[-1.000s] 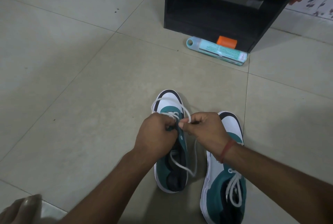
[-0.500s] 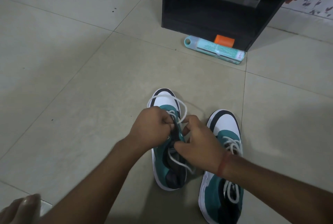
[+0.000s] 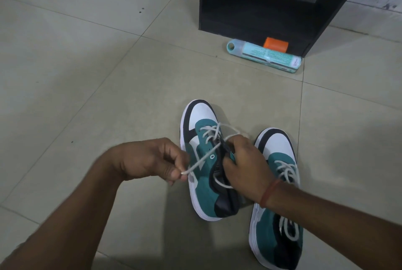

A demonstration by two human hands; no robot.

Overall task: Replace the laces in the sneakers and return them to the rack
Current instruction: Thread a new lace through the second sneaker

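Two teal, white and black sneakers stand side by side on the tiled floor. The left sneaker is partly laced with a white lace. My left hand pinches one end of that lace and holds it out to the left of the shoe. Over the shoe's tongue, my right hand grips the upper near the eyelets, with a loop of lace by its fingers. The right sneaker is laced and lies partly under my right forearm.
A black shoe rack stands at the back on the floor. In front of it lie a teal tube-shaped pack and a small orange block. Bare floor tiles spread to the left.
My left hand has drawn away from the shoe to the left, pulling the lace end taut through an eyelet. My right hand has stayed on the shoe's upper.
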